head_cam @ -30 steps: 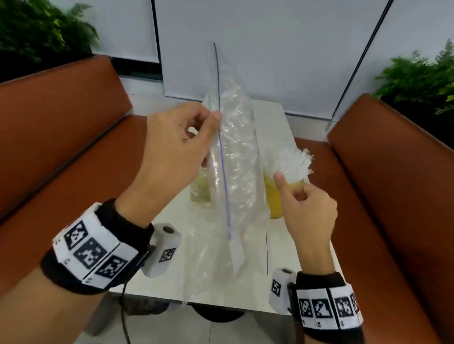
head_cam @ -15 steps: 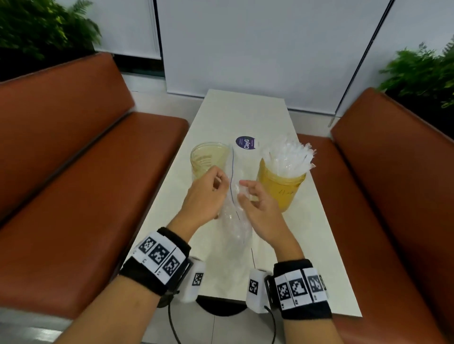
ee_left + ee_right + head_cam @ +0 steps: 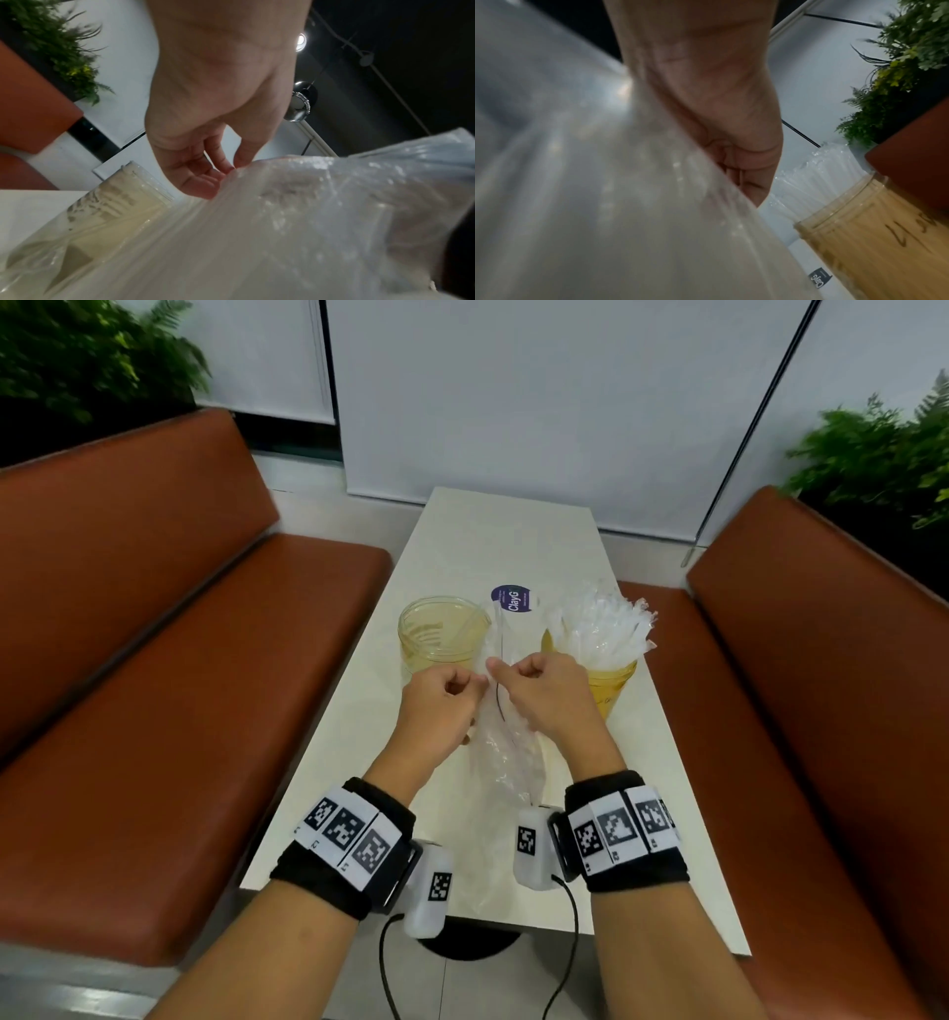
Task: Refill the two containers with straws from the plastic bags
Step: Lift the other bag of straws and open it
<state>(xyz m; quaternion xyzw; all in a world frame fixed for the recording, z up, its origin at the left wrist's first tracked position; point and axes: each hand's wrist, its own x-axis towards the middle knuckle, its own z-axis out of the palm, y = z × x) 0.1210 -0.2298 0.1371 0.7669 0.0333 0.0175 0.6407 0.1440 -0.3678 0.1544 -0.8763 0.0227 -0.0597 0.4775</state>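
**Both hands on the bag, between the two jars**

While I look down from the head view, my left hand point(image 3: 439, 698) and right hand point(image 3: 539, 690) both pinch the clear plastic bag point(image 3: 506, 757) over the table point(image 3: 513, 531), between the near-empty jar point(image 3: 441, 631) and the jar point(image 3: 613, 683) packed with wrapped straws point(image 3: 598, 624).

At my left wrist, my fingertips point(image 3: 205, 190) curl onto the bag's edge.

At my right wrist, my fingers point(image 3: 741, 172) close on the plastic beside the straw-filled jar.

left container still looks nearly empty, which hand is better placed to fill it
Left. The left hand is right beside the left container; the right hand sits by the full right container. Both pinch the plastic bag.
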